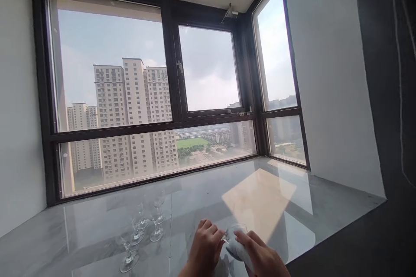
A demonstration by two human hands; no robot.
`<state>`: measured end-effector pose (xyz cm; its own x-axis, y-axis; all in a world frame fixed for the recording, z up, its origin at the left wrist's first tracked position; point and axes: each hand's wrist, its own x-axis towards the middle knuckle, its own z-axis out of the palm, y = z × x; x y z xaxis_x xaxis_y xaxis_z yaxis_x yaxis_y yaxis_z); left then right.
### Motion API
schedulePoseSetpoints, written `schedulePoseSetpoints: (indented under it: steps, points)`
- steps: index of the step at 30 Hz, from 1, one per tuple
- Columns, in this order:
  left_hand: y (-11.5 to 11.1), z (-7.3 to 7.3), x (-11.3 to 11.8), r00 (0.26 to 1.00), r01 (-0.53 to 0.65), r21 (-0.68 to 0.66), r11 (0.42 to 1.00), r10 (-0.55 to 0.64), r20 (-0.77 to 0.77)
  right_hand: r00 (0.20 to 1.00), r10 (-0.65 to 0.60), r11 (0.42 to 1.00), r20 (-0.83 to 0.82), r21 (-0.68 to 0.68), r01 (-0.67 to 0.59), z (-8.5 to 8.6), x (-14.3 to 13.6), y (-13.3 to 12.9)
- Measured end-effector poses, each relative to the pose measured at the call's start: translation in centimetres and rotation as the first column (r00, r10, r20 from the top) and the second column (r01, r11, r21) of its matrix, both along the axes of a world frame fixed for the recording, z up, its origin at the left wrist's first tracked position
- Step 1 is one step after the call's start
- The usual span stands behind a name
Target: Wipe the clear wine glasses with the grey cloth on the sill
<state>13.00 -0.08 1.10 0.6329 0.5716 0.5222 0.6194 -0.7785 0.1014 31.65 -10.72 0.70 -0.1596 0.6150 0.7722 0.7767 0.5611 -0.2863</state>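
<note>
In front of me a clear stemmed glass [239,227] is held tilted onto its side above the sill. My left hand [205,244] is closed round the glass's stem end, with its fingers curled. A white cloth [239,251] is wrapped against the bowl, and my right hand [261,254] grips the cloth and bowl together. Part of the glass is hidden by the cloth and my fingers. To the left, several clear stemmed glasses stand upright in a loose group, a front one [128,262] being nearest to me.
The glossy grey stone windowsill [191,194] has a thin joint line and a bright sunlit patch. Its front edge [338,236] slants up to the right. Dark-framed windows [169,125] rise behind, with a white wall [331,78] at right. Tall buildings show outside.
</note>
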Motion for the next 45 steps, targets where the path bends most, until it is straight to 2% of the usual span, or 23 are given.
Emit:
schedulePoseSetpoints:
  steps: [5, 10, 13, 16, 18, 20, 22, 25, 27, 28, 30, 32, 33, 35, 41, 43, 45]
  points:
    - [1.2, -0.7, -0.6, 0.999, -0.028, 0.04, 0.999, 0.028, 0.018, 0.999, -0.037, 0.999, 0.001, -0.007, 0.037, 3.2, -0.5, 2.8]
    - [1.2, -0.4, -0.5, 0.997, -0.028, 0.054, 0.998, 0.024, 0.079, 0.98, -0.086, 0.996, -0.181, -0.047, 0.079, 5.5, 0.4, 4.3]
    - [0.7, 0.2, -0.5, 0.99, -0.006, 0.011, 1.0, 0.005, 0.142, 0.89, -0.153, 0.987, -0.429, -0.113, 0.115, 5.7, 1.4, 5.4]
    - [0.6, 0.4, -0.6, 0.975, 0.016, -0.033, 0.999, -0.009, 0.223, 0.764, -0.216, 0.975, -0.608, -0.174, 0.137, 4.6, 1.6, 6.3]
    - [0.7, 0.4, -0.6, 0.968, -0.005, -0.045, 0.999, 0.017, 0.251, 0.743, -0.196, 0.972, -0.639, -0.226, 0.062, 3.6, 1.2, 6.4]
    - [0.9, 0.1, -0.7, 0.959, -0.047, -0.064, 0.997, 0.063, 0.275, 0.729, -0.141, 0.958, -0.669, -0.277, -0.069, 2.7, 0.3, 6.3]
    - [1.2, -0.2, -0.8, 0.945, -0.086, -0.085, 0.993, 0.108, 0.308, 0.675, -0.083, 0.928, -0.734, -0.304, -0.215, 2.2, -0.7, 6.3]
    - [1.7, -0.6, -0.9, 0.939, -0.151, -0.092, 0.984, 0.172, 0.296, 0.539, 0.02, 0.875, -0.842, -0.247, -0.417, 2.4, -2.0, 6.3]
    - [1.7, -0.7, -0.9, 0.952, -0.188, -0.082, 0.979, 0.203, 0.231, 0.459, 0.064, 0.871, -0.886, -0.176, -0.46, 3.0, -2.5, 6.2]
    - [1.6, -0.6, -0.9, 0.957, -0.198, -0.077, 0.977, 0.21, 0.202, 0.45, 0.072, 0.886, -0.89, -0.15, -0.438, 3.3, -2.6, 6.1]
    - [1.4, -0.4, -0.8, 0.965, -0.191, -0.076, 0.979, 0.202, 0.168, 0.518, 0.076, 0.939, -0.852, -0.114, -0.325, 3.9, -2.5, 5.9]
    - [1.1, -0.1, -0.8, 0.972, -0.161, -0.087, 0.983, 0.173, 0.159, 0.654, 0.067, 0.979, -0.753, -0.076, -0.189, 4.1, -2.1, 5.7]
    - [1.0, 0.0, -0.9, 0.975, -0.143, -0.094, 0.985, 0.157, 0.159, 0.716, 0.06, 0.989, -0.696, -0.057, -0.138, 4.2, -1.8, 5.6]
    - [1.0, 0.1, -0.9, 0.978, -0.11, -0.105, 0.988, 0.126, 0.165, 0.789, 0.035, 0.997, -0.614, -0.037, -0.072, 4.1, -0.9, 5.6]
    - [1.5, -0.3, -1.2, 0.975, -0.067, -0.079, 0.995, 0.082, 0.205, 0.858, -0.109, 0.994, -0.502, -0.076, 0.082, 4.0, 2.5, 5.6]
    - [1.6, -0.3, -1.2, 0.977, -0.052, -0.06, 0.997, 0.063, 0.202, 0.899, -0.106, 0.99, -0.424, -0.129, 0.056, 4.0, 3.4, 5.4]
    - [1.6, -0.3, -1.2, 0.981, -0.035, -0.045, 0.998, 0.043, 0.188, 0.93, -0.04, 0.98, -0.365, -0.195, -0.034, 3.9, 3.8, 5.1]
